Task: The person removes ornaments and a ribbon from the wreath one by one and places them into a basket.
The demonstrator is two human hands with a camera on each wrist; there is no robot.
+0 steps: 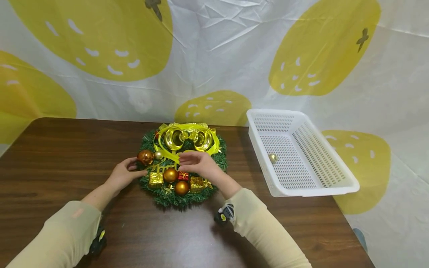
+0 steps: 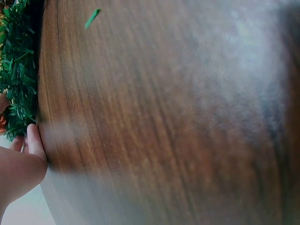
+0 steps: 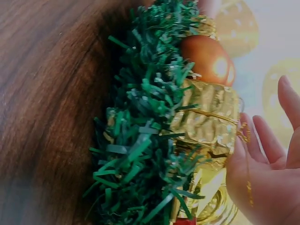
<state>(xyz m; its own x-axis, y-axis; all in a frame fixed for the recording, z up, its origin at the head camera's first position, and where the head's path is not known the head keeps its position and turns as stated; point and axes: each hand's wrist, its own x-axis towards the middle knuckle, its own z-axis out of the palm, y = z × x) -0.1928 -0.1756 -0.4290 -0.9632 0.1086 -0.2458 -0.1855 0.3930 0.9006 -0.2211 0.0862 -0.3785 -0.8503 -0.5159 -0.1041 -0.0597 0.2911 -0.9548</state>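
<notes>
A green Christmas wreath [image 1: 177, 201] lies on the table, decorated with copper baubles [image 1: 171, 175], gold gift boxes [image 1: 156, 179], a small red box [image 1: 183, 175], and gold bells [image 1: 203, 140] with yellow ribbon [image 1: 172, 156]. My left hand [image 1: 122, 174] holds the wreath's left edge, thumb on top and fingers at the outer side, beside a larger copper bauble [image 1: 145, 157]. Over the wreath's middle right is my right hand [image 1: 201, 165], its fingers loosely extended and gripping nothing visible. In the right wrist view that hand [image 3: 262, 173] is beside a gold box [image 3: 206, 112] with thin gold string.
A white perforated basket [image 1: 301, 191] stands to the right, with one small gold bauble [image 1: 273, 158] inside. Behind the brown wooden table [image 1: 77, 152] hangs a white curtain [image 1: 214, 56] with yellow fruit shapes. A green scrap [image 2: 92, 18] lies on the tabletop.
</notes>
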